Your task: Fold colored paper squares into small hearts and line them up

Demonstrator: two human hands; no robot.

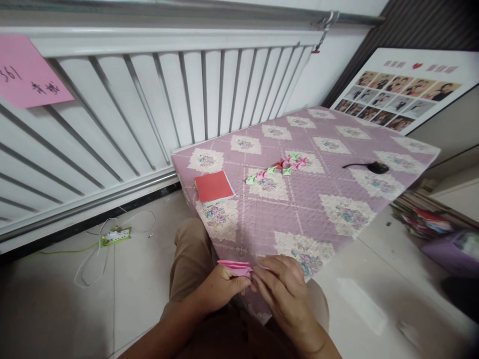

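A folded sheet of pink paper (235, 266) is held between my two hands, just off the near edge of the table. My left hand (224, 286) pinches its left part, with the thumb on the near side. My right hand (282, 281) has its fingers closed on the right end, where a small pink tip shows beneath them. The exact shape of the folds is partly hidden by the fingers. A stack of square paper (215, 188) with a red sheet on top lies farther left on the table.
Several small folded paper pieces (272, 170) in green, pink and red lie mid-table on the patterned cloth (262, 219). A black object with a cord-like end (377, 167) is at right. A white radiator (213, 94) borders the far side. On the floor lies a power strip (116, 236) with cables.
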